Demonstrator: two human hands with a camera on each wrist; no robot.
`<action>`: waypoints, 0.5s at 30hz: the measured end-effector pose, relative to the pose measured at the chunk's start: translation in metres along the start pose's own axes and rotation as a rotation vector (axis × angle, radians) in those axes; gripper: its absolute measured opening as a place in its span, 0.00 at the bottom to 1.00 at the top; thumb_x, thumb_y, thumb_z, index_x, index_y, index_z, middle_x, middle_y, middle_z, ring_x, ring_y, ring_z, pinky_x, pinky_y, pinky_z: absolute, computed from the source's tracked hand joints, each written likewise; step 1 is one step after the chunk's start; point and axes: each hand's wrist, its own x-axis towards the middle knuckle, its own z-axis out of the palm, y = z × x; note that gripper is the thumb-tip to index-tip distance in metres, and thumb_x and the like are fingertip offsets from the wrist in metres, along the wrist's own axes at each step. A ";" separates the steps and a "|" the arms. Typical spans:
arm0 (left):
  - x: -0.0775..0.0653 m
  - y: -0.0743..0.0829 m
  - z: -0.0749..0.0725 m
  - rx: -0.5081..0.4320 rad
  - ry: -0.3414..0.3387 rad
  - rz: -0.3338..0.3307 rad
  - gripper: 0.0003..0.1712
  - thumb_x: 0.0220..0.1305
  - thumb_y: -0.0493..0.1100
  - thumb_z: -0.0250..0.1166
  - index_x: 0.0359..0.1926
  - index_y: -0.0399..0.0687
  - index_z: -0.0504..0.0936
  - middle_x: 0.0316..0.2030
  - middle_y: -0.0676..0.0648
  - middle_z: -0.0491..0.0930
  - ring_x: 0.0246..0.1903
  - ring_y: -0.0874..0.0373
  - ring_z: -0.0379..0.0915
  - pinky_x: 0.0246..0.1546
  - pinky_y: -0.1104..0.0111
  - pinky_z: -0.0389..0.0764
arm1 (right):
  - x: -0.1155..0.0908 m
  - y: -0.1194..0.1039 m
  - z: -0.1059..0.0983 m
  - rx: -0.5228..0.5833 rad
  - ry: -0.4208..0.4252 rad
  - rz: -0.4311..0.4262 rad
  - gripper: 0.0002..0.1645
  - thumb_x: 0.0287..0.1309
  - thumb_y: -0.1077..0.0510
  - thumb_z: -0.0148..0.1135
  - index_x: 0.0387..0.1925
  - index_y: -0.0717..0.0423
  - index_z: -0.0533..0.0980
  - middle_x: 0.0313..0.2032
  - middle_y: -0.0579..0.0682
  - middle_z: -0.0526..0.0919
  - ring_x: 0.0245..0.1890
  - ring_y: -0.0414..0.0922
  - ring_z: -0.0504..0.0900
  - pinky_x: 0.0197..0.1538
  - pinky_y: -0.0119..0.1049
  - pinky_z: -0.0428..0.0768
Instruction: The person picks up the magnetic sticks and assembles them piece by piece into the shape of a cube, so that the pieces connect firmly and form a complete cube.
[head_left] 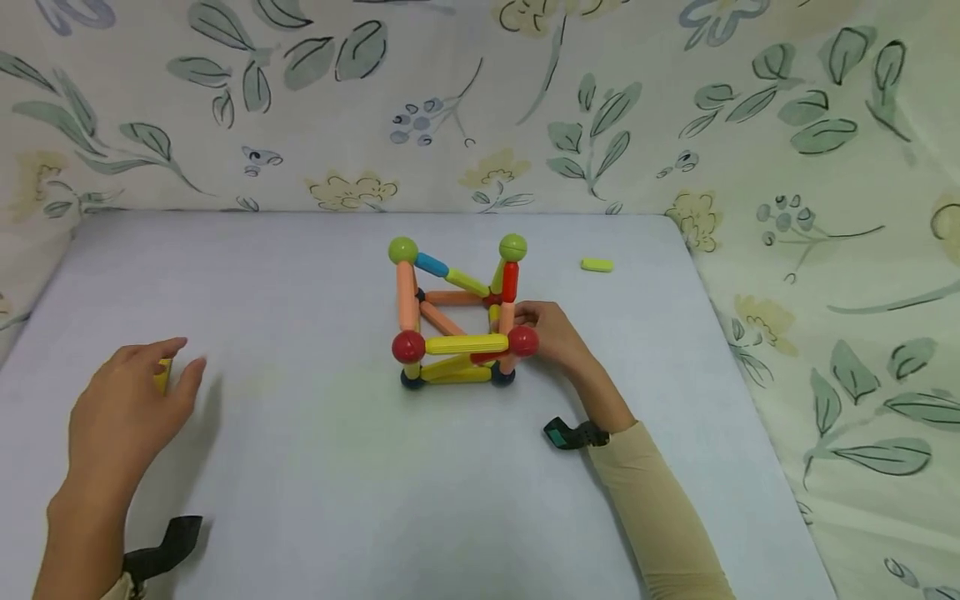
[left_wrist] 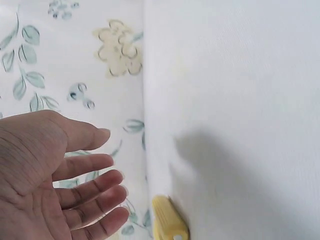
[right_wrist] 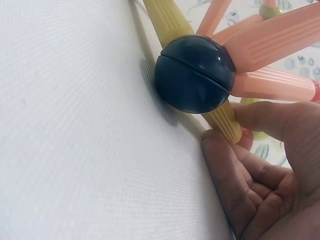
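Note:
A magnetic stick-and-ball frame (head_left: 467,344) stands mid-table, with red and dark balls at its near side and green balls on top. At its right side my right hand (head_left: 551,333) pinches a yellow magnetic stick (right_wrist: 224,125) low down, between thumb and forefinger. That stick meets a dark blue ball (right_wrist: 195,74), where two peach sticks also join. My left hand (head_left: 123,400) hovers at the table's left with spread, relaxed fingers. Partly hidden behind it in the head view is another yellow stick (left_wrist: 169,220), lying apart from the fingertips in the left wrist view.
A short lime-yellow stick (head_left: 597,265) lies on the white table (head_left: 300,483) beyond the right hand. Floral cloth (head_left: 465,100) borders the table at the back and sides. Both wrists wear dark strapped devices.

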 end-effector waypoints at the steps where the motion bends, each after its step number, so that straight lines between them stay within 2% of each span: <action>1: 0.001 -0.005 -0.001 0.009 -0.024 -0.021 0.28 0.75 0.48 0.62 0.65 0.31 0.78 0.60 0.19 0.72 0.51 0.24 0.73 0.33 0.37 0.75 | 0.000 0.001 0.000 0.003 -0.002 -0.006 0.34 0.49 0.53 0.84 0.56 0.62 0.82 0.45 0.57 0.87 0.45 0.51 0.82 0.47 0.38 0.81; 7: 0.002 -0.024 0.001 0.051 -0.094 -0.092 0.31 0.76 0.51 0.60 0.67 0.30 0.75 0.60 0.17 0.71 0.51 0.20 0.72 0.34 0.36 0.76 | 0.000 0.003 0.001 0.014 -0.005 -0.038 0.33 0.54 0.51 0.81 0.58 0.64 0.82 0.45 0.58 0.88 0.45 0.52 0.82 0.49 0.40 0.81; 11: 0.003 -0.029 0.004 0.099 -0.118 -0.144 0.31 0.75 0.46 0.61 0.67 0.25 0.73 0.59 0.13 0.67 0.54 0.18 0.67 0.42 0.30 0.75 | 0.000 0.003 0.000 -0.002 -0.006 -0.045 0.35 0.49 0.53 0.84 0.57 0.64 0.81 0.45 0.58 0.88 0.45 0.52 0.83 0.48 0.40 0.82; 15: 0.003 -0.031 0.004 0.079 -0.124 -0.156 0.30 0.74 0.43 0.61 0.66 0.22 0.71 0.57 0.13 0.66 0.54 0.17 0.66 0.44 0.30 0.74 | 0.001 0.002 0.000 -0.013 -0.004 -0.043 0.35 0.49 0.54 0.84 0.57 0.64 0.81 0.45 0.58 0.88 0.44 0.51 0.83 0.46 0.38 0.82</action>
